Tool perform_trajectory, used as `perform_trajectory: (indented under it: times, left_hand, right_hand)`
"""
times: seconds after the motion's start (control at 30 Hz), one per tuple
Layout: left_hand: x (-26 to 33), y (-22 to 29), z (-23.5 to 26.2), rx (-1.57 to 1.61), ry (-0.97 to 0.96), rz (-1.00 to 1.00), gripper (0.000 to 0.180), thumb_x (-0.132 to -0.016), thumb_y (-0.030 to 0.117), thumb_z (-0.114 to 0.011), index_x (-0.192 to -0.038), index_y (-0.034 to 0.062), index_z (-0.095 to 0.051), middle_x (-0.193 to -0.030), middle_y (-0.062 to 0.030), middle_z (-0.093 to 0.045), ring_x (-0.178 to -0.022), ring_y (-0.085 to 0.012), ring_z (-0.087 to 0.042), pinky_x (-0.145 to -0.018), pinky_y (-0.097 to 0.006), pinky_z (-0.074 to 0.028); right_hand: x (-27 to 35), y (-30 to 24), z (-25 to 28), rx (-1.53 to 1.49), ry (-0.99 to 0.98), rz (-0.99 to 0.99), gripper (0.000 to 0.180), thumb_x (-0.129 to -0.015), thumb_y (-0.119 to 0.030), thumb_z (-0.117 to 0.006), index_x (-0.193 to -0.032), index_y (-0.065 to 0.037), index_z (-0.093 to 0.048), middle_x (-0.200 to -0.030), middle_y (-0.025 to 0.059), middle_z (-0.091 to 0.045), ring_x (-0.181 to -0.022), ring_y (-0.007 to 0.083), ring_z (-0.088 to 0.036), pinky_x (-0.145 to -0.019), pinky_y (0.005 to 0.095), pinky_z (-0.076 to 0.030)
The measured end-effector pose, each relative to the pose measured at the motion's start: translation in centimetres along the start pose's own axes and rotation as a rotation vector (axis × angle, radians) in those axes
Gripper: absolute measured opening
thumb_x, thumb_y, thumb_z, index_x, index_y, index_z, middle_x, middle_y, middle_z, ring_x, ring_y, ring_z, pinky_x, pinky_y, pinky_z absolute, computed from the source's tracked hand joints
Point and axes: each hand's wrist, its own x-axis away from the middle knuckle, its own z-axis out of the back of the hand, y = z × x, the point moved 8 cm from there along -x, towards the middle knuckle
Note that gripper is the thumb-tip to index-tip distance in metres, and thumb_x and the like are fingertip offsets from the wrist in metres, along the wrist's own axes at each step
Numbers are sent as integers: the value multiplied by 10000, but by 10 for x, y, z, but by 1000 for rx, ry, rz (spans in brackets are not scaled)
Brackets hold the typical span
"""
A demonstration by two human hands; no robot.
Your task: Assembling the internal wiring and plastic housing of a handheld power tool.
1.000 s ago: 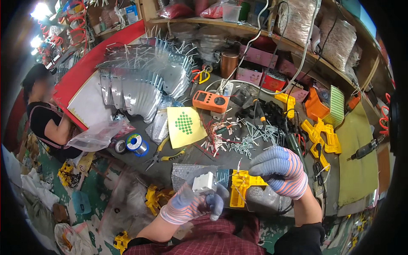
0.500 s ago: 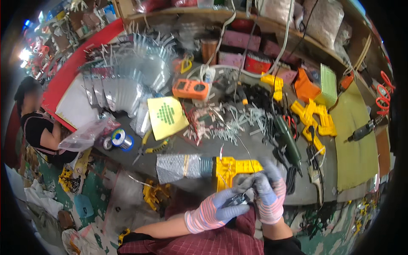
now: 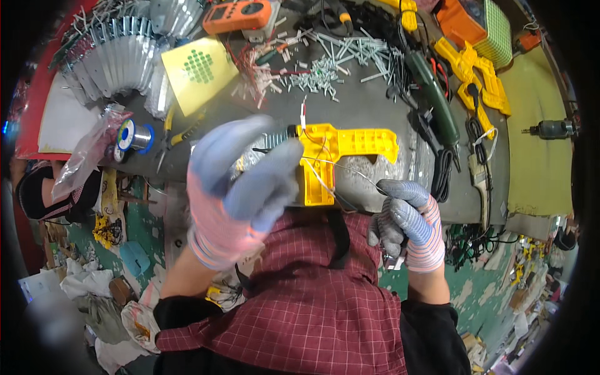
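My right hand [image 3: 409,225], in a striped glove with grey fingers, pinches the end of a thin wire [image 3: 356,172]. The wire runs from a yellow pistol-shaped housing half [image 3: 319,190] lying open side up on the bench. A small dark and silvery part [image 3: 392,262] shows under that hand's curled fingers; its kind is unclear. My left hand [image 3: 240,181], smeared by motion, is raised left of the housing with fingers apart and nothing visible in it. Behind it, a ribbed metal barrel [image 3: 275,139] joins the housing, its wrapped end mostly hidden.
Loose screws [image 3: 322,78], a yellow sticker sheet [image 3: 200,72], an orange meter [image 3: 237,15], pliers [image 3: 167,137] and a solder spool [image 3: 134,136] surround the work. A green tool [image 3: 434,94], a brush [image 3: 480,178] and yellow housings [image 3: 478,75] are at right. Someone's arm [image 3: 47,197] is far left.
My left hand has left the small dark part and moved up and left. My right hand now pinches the wire away from the housing. The view has tilted down.
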Motion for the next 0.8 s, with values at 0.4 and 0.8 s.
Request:
perform_trajectory:
  times: [0.4,0.8]
  left_hand:
    - [35,-11,-48,342,-522,3,214,-735,61,-706,-943,112,-692,-786,-37,-593,-776,-269,-587,-709,-393,-465]
    - [55,-89,-79,76,-582,157,757,-675,497,-810,-1194,48,-492,-1152,-184,-571,-1082,-402,-532,-959,-501,-402]
  right_hand:
    - [35,37,59,-16,91,-247,235,-865,-150,-649,-1036,10,-675,-601,29,-618,-384,72,-436,-462,252,-457]
    - [42,56,103,-349,459,-10,250,-915,-132,-613,-1143,-33,-645,-547,-30,-408,-492,85,-441,-820,439,-559]
